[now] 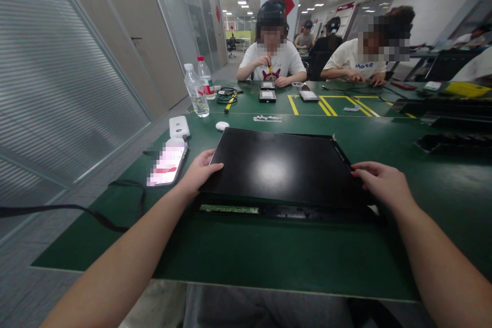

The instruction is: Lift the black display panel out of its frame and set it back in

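A black flat screen panel (269,164) lies in front of me, a blurred bright reflection in its middle. Under it, a black frame (319,213) shows along the near side and at the right, and a narrow green circuit board (229,209) is exposed at the near left. My left hand (202,170) grips the panel's left edge, thumb on top and fingers partly hidden below. At the right edge, my right hand (378,180) is closed in a pinch; whether it also holds the frame there, I cannot tell.
Left of the panel are a lit phone (168,164), a white power bank (179,127) and a white earbud case (222,126). Two bottles (198,93) stand behind. Black strips (453,143) lie at right. Across the green table (288,256), two people work on small devices.
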The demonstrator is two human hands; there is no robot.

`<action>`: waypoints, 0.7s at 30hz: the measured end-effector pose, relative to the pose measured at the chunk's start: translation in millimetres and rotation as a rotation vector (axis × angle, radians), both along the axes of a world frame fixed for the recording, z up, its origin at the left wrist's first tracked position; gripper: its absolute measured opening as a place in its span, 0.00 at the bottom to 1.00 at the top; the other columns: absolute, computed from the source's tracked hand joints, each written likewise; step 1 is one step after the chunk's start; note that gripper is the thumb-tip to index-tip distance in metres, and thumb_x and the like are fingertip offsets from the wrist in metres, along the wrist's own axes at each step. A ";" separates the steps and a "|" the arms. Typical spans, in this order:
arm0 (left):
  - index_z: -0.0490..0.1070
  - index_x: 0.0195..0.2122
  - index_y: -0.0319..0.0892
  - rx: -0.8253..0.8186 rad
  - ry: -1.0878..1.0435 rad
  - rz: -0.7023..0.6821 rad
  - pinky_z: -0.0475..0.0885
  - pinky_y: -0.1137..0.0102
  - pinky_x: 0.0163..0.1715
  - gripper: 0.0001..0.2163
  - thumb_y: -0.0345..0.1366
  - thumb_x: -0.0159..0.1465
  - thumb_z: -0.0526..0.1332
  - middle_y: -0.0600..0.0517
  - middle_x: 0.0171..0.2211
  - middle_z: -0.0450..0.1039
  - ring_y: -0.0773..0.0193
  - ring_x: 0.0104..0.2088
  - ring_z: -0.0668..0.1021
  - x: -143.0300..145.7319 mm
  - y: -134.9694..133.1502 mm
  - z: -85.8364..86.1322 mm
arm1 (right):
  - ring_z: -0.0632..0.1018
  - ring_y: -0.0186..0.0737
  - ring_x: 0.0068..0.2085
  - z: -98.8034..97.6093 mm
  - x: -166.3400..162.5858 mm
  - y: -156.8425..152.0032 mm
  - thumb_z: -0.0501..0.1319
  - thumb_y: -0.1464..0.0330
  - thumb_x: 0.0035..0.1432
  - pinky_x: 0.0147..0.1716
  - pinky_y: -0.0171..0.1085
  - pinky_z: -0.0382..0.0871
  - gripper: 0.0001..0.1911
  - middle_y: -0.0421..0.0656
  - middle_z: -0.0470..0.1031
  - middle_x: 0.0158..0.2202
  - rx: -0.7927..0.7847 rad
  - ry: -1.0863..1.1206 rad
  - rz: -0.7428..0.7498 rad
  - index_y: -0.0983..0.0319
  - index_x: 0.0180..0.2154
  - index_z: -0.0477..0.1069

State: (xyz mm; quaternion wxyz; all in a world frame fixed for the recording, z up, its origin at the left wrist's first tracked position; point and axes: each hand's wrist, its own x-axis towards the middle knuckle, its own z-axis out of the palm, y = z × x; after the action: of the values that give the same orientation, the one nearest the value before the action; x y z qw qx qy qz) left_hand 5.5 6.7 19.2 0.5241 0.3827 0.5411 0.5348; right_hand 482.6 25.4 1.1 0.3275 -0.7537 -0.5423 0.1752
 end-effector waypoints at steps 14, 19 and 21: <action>0.72 0.49 0.42 -0.008 -0.017 0.004 0.83 0.63 0.42 0.23 0.21 0.53 0.71 0.47 0.41 0.87 0.52 0.42 0.88 7.1 -3.4 4.4 | 0.81 0.48 0.29 0.7 0.6 0.1 0.61 0.56 0.52 0.35 0.46 0.71 0.17 0.44 0.81 0.27 0.010 -0.181 0.039 0.55 0.37 0.85; 0.72 0.48 0.42 -0.008 -0.010 0.007 0.83 0.63 0.42 0.23 0.21 0.52 0.72 0.48 0.41 0.87 0.53 0.41 0.88 7.0 -3.2 5.1 | 0.82 0.52 0.36 2.6 -6.7 -5.2 0.59 0.57 0.55 0.37 0.47 0.71 0.17 0.45 0.84 0.33 0.012 -0.315 0.075 0.53 0.38 0.85; 0.72 0.48 0.42 -0.006 -0.011 0.008 0.83 0.64 0.42 0.23 0.21 0.52 0.72 0.48 0.41 0.87 0.53 0.40 0.88 6.8 -3.1 4.8 | 0.82 0.52 0.37 1.9 -7.9 -6.4 0.59 0.57 0.55 0.36 0.46 0.70 0.18 0.45 0.85 0.34 0.010 -0.346 0.095 0.53 0.39 0.86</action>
State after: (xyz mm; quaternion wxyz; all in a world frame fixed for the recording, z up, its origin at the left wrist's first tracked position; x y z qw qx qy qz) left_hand 12.3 3.5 23.9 0.5260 0.3762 0.5413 0.5374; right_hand 474.7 19.0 3.0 0.2242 -0.7446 -0.6263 0.0553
